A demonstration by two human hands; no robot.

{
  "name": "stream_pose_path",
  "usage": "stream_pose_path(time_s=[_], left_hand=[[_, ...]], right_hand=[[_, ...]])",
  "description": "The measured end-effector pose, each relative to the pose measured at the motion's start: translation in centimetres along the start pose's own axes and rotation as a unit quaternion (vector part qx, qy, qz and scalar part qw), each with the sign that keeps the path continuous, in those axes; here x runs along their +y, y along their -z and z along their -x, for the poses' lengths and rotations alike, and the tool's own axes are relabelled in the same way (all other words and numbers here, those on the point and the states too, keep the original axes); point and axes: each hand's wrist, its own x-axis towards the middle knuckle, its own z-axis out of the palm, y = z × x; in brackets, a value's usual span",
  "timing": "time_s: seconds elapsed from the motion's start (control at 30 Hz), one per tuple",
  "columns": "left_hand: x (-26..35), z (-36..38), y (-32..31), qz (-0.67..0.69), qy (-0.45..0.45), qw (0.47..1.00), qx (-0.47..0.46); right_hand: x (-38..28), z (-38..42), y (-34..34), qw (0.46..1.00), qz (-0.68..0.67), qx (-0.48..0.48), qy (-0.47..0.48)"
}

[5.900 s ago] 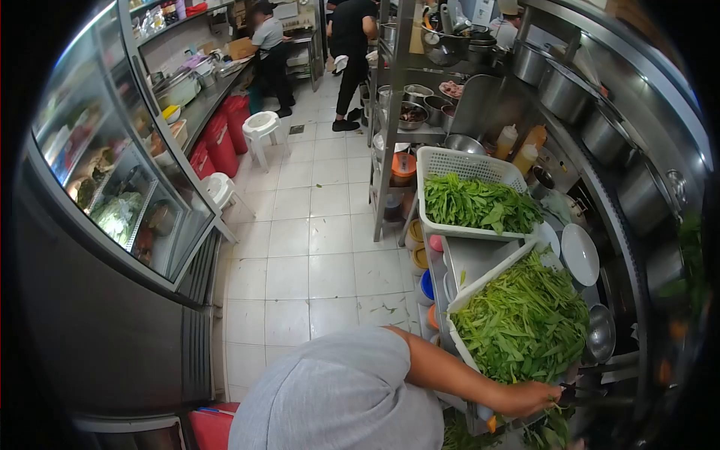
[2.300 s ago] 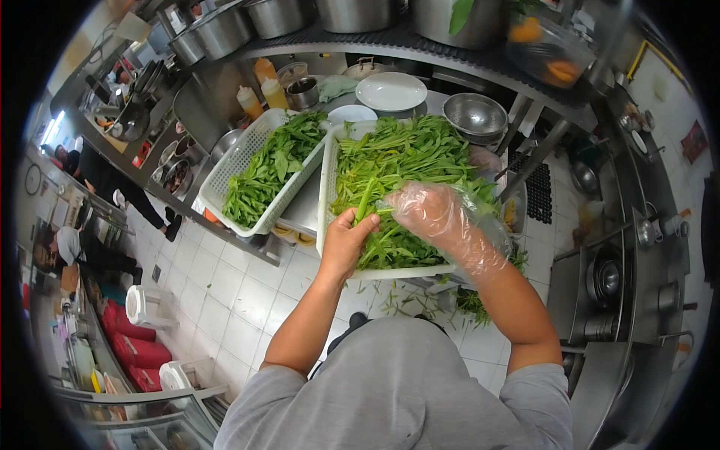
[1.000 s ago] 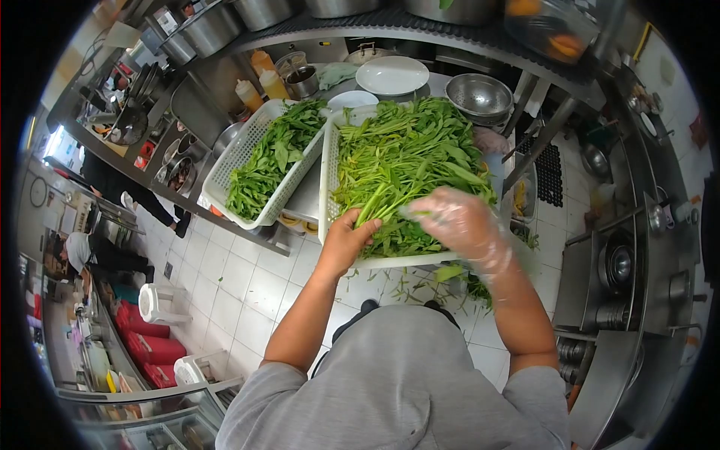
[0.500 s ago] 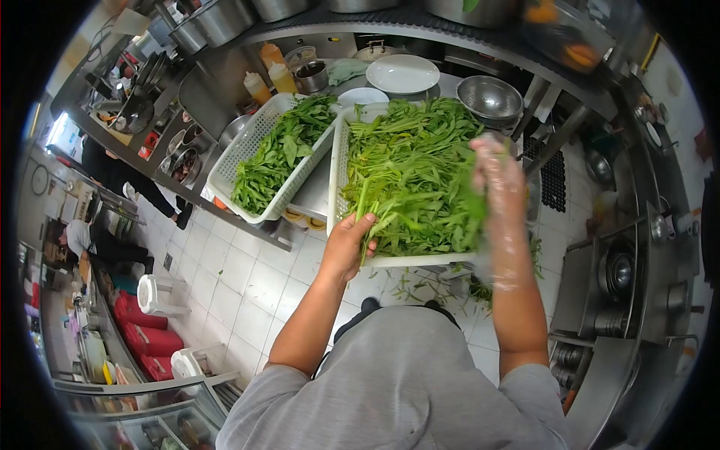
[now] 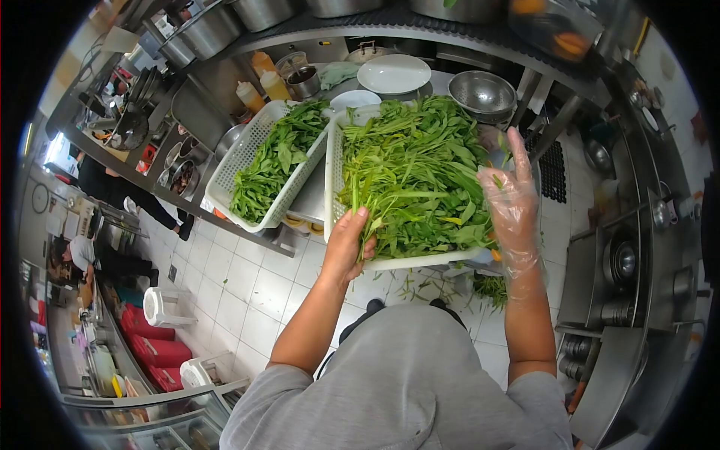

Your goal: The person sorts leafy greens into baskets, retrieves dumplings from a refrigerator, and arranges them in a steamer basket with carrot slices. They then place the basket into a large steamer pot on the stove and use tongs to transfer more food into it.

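Observation:
My left hand (image 5: 348, 244) is closed round a small bunch of green stems (image 5: 357, 191) at the near left corner of a white plastic basket (image 5: 335, 161). Leafy greens with long thin stems, which look like water spinach (image 5: 420, 157), are heaped in that basket. At its right side is my right hand (image 5: 514, 199), in a clear plastic glove, fingers apart and the index finger stretched out. Small leaf bits show by its fingers, seemingly loose or stuck to the glove. A second white basket (image 5: 217, 180) on the left holds more picked greens (image 5: 274, 161).
Behind the baskets stand a white oval plate (image 5: 394, 73), a metal colander (image 5: 482, 94) and sauce bottles (image 5: 250, 95). A steel shelf (image 5: 420, 30) with pots runs overhead. Stem scraps (image 5: 424, 289) litter the tiled floor. Two people are at the far left, near white stools (image 5: 169, 306).
My right hand was blurred over the basket's right part with greens near it; now it is at the right side with fingers spread. My left hand stays on the stems.

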Motion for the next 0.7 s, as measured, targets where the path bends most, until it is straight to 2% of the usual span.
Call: stream_pose_path(time_s=[0.03, 0.07, 0.13, 0.2, 0.27, 0.3, 0.37, 0.47, 0.6, 0.67, 0.7], left_hand=[[-0.2, -0.1, 0.0, -0.006, -0.009, 1.0, -0.004], [-0.4, -0.1, 0.0, -0.011, -0.017, 1.0, -0.007], [-0.2, 0.1, -0.2, -0.02, -0.009, 1.0, -0.011], [-0.1, 0.2, -0.4, -0.028, -0.002, 0.999, -0.016], [-0.2, 0.2, -0.6, -0.044, -0.002, 0.999, -0.003], [-0.3, 0.2, -0.6, -0.045, -0.001, 0.999, -0.003], [-0.4, 0.4, -0.6, -0.062, 0.0, 0.998, -0.003], [-0.4, 1.0, -1.0, -0.079, -0.001, 0.997, -0.014], [-0.9, 1.7, -1.1, -0.076, -0.003, 0.997, -0.024], [-0.6, 2.4, -2.0, -0.131, -0.013, 0.991, -0.015], [-0.6, 2.7, -2.1, -0.13, -0.012, 0.991, -0.015]], right_hand=[[-0.2, 0.0, 0.2, 0.997, 0.051, -0.002, 0.062], [-0.2, 0.2, 0.2, 0.997, 0.051, -0.002, 0.061], [-0.5, 0.8, 0.2, 0.985, 0.087, -0.137, 0.062], [-1.6, 1.2, -1.1, 0.981, 0.048, -0.159, 0.095], [-2.0, 1.9, -2.8, 0.966, -0.017, -0.233, 0.114], [-1.6, 2.4, -3.7, 0.966, -0.017, -0.232, 0.113], [-0.5, 3.4, -5.6, 0.948, 0.06, -0.22, 0.224], [-0.8, 3.8, -6.6, 0.931, 0.098, -0.267, 0.23], [-0.3, 5.0, -7.2, 0.947, 0.057, -0.267, 0.172], [-0.5, 5.0, -6.7, 0.954, 0.036, -0.25, 0.161], [-0.1, 5.1, -6.3, 0.969, -0.011, -0.242, 0.05]])
